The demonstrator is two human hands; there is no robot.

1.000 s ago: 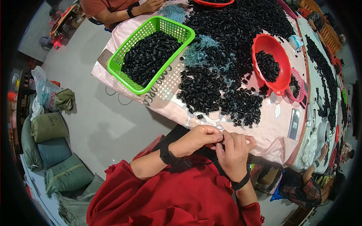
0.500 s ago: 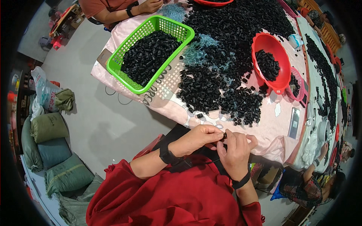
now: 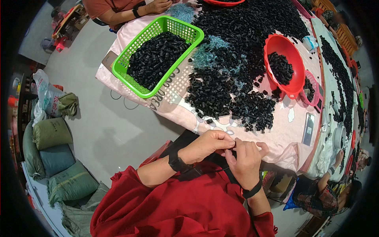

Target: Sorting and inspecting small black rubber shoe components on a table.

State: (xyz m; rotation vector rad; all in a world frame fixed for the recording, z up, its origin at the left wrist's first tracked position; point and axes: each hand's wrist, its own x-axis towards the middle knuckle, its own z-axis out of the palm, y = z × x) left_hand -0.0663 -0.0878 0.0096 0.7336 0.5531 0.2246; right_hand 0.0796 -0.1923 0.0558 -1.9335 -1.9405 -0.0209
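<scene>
Just off the table's near edge, my two hands meet fingertip to fingertip. Between them is a small black plastic part (image 3: 235,143), mostly covered by the fingers. My left hand (image 3: 211,145) pinches it with thumb and forefinger. My right hand (image 3: 245,160) closes on its other side, thumb and forefinger at the part and the little finger held apart. Beyond the hands, a heap of similar black plastic parts (image 3: 211,96) lies on the pink tablecloth (image 3: 272,144), with small clear bluish pieces (image 3: 215,49) scattered among them.
A green basket (image 3: 148,94) full of black parts stands at the left edge. To the right are a red bowl (image 3: 298,79), a pink basket (image 3: 316,89) and a phone (image 3: 308,128). A co-worker's hand (image 3: 160,6) is at the far left; stuffed sacks (image 3: 73,183) lie on the left.
My fingers have closed further over the small black part, so less of it shows. The hands have barely shifted, and the heap and containers look the same.
</scene>
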